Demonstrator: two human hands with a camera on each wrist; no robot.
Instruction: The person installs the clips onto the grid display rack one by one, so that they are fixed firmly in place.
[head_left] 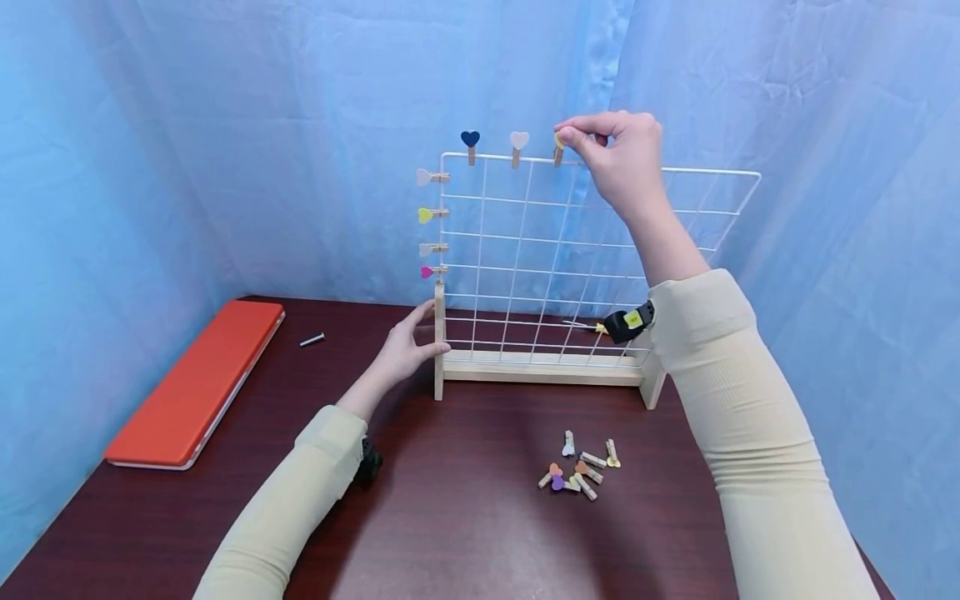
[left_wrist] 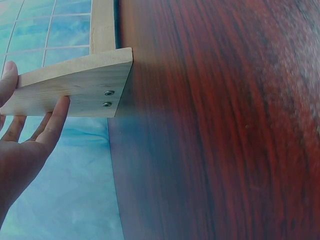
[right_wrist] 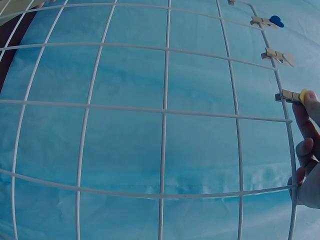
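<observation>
A white wire grid panel (head_left: 480, 236) stands upright in a wooden base (head_left: 540, 372). My right hand (head_left: 626, 154) pinches a small clothespin with a yellow heart (right_wrist: 291, 96), which sits across the grid's top wire. Something small and dark red shows behind the thumb. To its left on that wire are a white-heart clothespin (head_left: 519, 142) and a navy-heart clothespin (head_left: 470, 140). Several more heart clothespins, a yellow one (head_left: 426, 215) among them, line the left side wire. My left hand (head_left: 401, 350) holds the stand's wooden side board (left_wrist: 85, 87), thumb at its front edge, fingers on its outer face.
Several loose heart clothespins, one with a purple heart (head_left: 557, 482), lie on the dark wooden table (head_left: 450, 517) in front of the stand. An orange-red flat case (head_left: 198, 383) lies at the left, with a bolt (head_left: 312, 340) beside it. Blue curtains (head_left: 300, 125) hang behind.
</observation>
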